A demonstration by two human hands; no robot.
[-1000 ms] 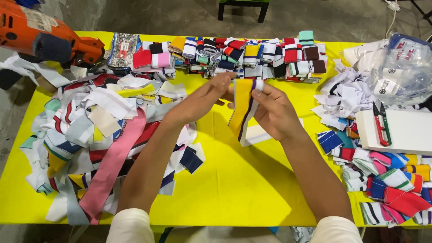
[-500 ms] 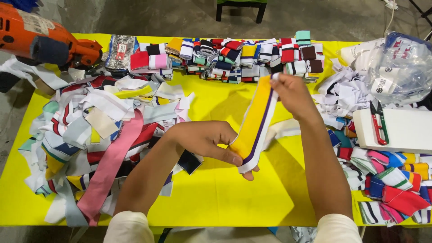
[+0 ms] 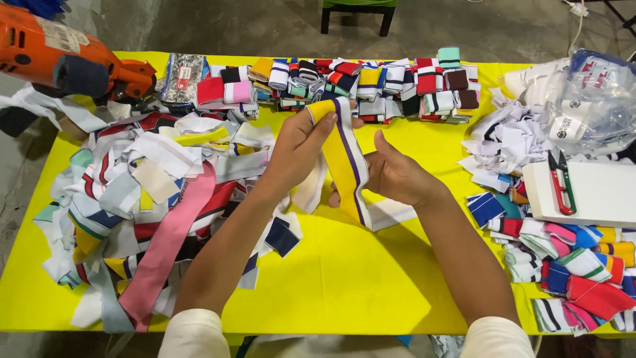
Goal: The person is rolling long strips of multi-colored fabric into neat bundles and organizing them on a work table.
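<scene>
The left hand point(image 3: 301, 142) has come up from the middle of the table point(image 3: 344, 285) toward the far edge since half a second ago, and it is now pinching the top end of the striped band point(image 3: 344, 162). The right hand point(image 3: 397, 176) has gone the other way: it was up near the far edge, and now it is sitting lower, by the middle of the band. The band was slanting before; now it is standing more upright, with its top end curling over.

The band is yellow, purple and white. It is hanging between the two hands, above the middle of the table, and its low end is touching the yellow top. The left fingers are closed tight on the top end. The right hand is half open, with the thumb sticking up and the fingers behind the band, so I cannot tell if it is squeezing.

To do this well, I think the hands should be keeping the band flat and the edges lined up while folding, and pulling gently so it is not twisting.

A big loose pile of strips point(image 3: 139, 199) is lying by the left edge. Neat folded bands point(image 3: 371, 79) are sitting in a row along the far edge. Red snips point(image 3: 562, 180) are resting on a white board point(image 3: 596, 195) near the right edge.
</scene>
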